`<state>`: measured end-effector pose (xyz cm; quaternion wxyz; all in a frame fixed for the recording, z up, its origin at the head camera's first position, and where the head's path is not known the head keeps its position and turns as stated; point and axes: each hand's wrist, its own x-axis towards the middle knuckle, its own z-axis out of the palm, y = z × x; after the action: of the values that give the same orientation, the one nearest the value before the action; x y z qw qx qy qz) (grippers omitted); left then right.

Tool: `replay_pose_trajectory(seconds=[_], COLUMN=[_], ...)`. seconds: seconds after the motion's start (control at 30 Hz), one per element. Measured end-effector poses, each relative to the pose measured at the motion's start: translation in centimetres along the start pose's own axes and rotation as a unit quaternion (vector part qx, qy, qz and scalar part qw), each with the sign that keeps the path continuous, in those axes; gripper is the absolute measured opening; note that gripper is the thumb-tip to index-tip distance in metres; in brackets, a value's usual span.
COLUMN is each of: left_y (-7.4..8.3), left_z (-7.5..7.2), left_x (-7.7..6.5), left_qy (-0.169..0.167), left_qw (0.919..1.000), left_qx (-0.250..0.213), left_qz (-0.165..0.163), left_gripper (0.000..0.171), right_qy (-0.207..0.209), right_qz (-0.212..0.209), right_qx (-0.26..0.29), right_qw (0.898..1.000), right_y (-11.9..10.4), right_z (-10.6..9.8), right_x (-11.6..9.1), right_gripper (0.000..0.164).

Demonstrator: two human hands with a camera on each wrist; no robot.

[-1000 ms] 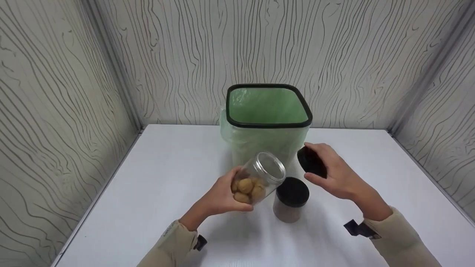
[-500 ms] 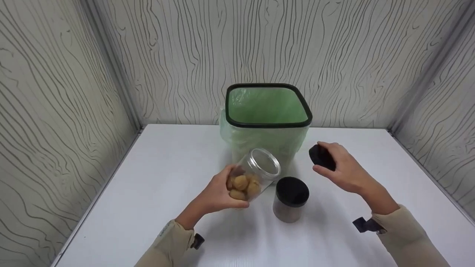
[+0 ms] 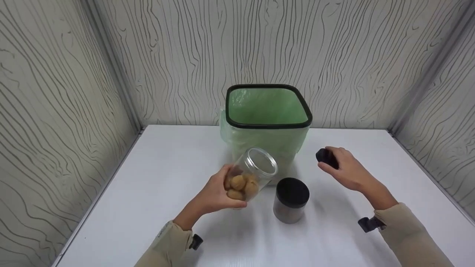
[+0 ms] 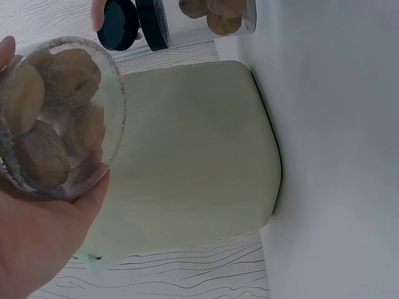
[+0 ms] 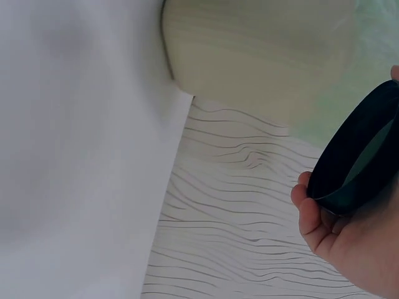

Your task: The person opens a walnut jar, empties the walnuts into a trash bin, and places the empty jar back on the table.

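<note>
My left hand (image 3: 215,193) grips a clear jar (image 3: 259,161) tilted with its uncovered mouth up and to the right. Several walnuts (image 3: 239,183) lie toward its bottom; the left wrist view looks at them through the jar's base (image 4: 115,134). In my right hand (image 3: 349,172), off to the right and above the table, is a black lid (image 3: 326,158). Its hollow inside shows in the right wrist view, where fingers hold the lid (image 5: 349,168) by its edge. A second jar (image 3: 289,214), capped in black, stands upright between the hands, with walnuts (image 4: 223,12) inside.
Behind the jars stands a pale bin (image 3: 269,152) with a black rim (image 3: 269,126) and a green plastic liner (image 3: 269,105). The white table (image 3: 178,159) is bounded by wood-grain-patterned walls (image 3: 174,63) at the back and sides.
My right hand has moved right with the black lid, away from the jars. My left hand has shifted slightly left and up with the tilted jar. The capped jar and bin stay put.
</note>
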<state>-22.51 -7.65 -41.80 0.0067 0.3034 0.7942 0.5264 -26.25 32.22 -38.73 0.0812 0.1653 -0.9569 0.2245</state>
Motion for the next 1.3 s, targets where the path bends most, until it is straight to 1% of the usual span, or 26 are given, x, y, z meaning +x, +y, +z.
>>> replay_pose_trajectory(seconds=[0.27,0.5,0.67,0.8,0.97,1.13,1.3], left_y=[0.3,0.3,0.3,0.2,0.4,0.6,0.7], left_z=[-0.2,-0.2,-0.2,-0.3,-0.2,-0.2,-0.1], left_x=[0.0,0.0,0.0,0.0,0.0,0.1,0.1], left_qy=[-0.001,0.0,0.001,0.001,0.002,0.001,-0.001], left_qw=[0.9999,0.9998,0.9999,0.9999,0.9999,1.0,1.0], left_qx=[-0.006,-0.017,-0.011,-0.007,-0.007,0.003,0.005], left_qz=[-0.011,-0.012,0.0,0.011,0.009,0.008,0.008], left_gripper=[0.09,0.088,0.088,0.089,0.088,0.09,0.091], right_qy=[-0.031,-0.044,-0.051,-0.064,-0.081,-0.102,-0.117], right_qz=[0.03,0.049,0.054,0.061,0.063,0.063,0.062], right_qx=[-0.039,-0.047,-0.051,-0.056,-0.07,-0.086,-0.096], right_qw=[0.998,0.997,0.996,0.995,0.992,0.989,0.986], right_y=[1.6,2.9,3.8,4.3,4.7,5.0,5.1], right_z=[0.8,1.7,2.1,2.6,3.3,4.0,4.5], right_x=[0.4,0.7,0.7,0.7,0.8,0.9,0.9], right_gripper=[0.081,0.084,0.082,0.084,0.086,0.088,0.085])
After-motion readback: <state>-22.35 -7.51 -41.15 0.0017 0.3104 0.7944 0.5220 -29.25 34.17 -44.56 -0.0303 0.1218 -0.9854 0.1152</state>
